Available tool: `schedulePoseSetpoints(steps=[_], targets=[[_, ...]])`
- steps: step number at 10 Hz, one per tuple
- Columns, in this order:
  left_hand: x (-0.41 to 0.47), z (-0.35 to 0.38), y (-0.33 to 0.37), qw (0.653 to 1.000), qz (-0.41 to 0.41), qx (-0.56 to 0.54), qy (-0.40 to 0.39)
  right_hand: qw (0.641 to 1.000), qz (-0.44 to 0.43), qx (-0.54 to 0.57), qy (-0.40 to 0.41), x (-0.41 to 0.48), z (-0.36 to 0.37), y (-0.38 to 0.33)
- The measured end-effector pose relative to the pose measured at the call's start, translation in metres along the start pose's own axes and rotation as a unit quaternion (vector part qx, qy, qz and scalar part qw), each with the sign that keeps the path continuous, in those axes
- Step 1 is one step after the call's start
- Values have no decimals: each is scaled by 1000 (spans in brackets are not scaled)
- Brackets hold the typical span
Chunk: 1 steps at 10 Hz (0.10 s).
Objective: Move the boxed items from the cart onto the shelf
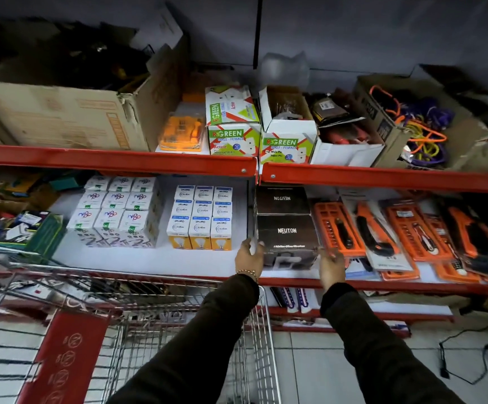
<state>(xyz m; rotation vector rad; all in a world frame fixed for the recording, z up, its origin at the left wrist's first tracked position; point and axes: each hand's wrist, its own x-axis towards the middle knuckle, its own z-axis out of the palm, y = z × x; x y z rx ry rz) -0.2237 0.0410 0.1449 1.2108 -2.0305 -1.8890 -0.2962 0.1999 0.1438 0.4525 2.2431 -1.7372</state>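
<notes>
Red-edged shop shelving fills the view, and a black Neuton box is seen resting on the middle shelf, beside rows of white bulb boxes and orange tool packs. The box is flanked by the left hand and the right hand, both spread against its lower corners. A wire cart is seen below the arms.
</notes>
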Motion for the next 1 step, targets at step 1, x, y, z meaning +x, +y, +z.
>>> schedulePoseSetpoints(steps=[1], targets=[[-10,-22,12,992,115,7,49,988,-49,113,91,-20,-27,-22]])
